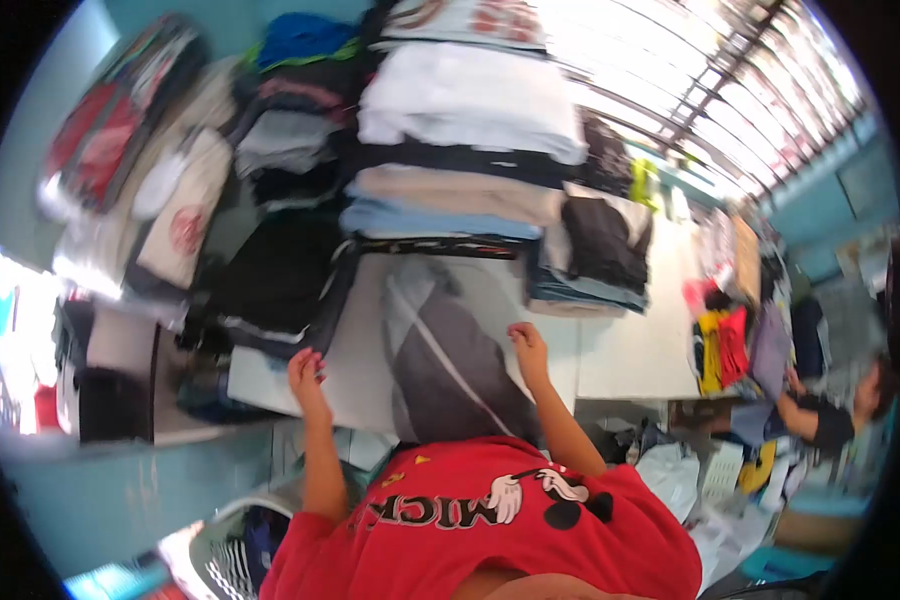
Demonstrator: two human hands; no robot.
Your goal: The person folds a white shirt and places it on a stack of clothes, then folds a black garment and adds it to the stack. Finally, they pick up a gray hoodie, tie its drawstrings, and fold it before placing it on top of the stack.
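A grey garment (440,350) with a lighter diagonal line lies on the white table (355,335), its near end hanging by my red shirt. My left hand (309,372) is raised to the left of it, near the edge of a stack of dark clothes (280,270); its fingers are slightly bent and apart. To the right of the garment is my right hand (528,350), fingers loosely apart with nothing between them. Neither hand visibly holds the garment. The picture is somewhat blurred.
A tall stack of folded clothes (465,100) stands behind the garment, with folded jeans and dark cloth (600,245) at its right. Bagged clothes (100,140) are at the far left. A basket (235,545) stands below left. Another person (835,415) is at the right.
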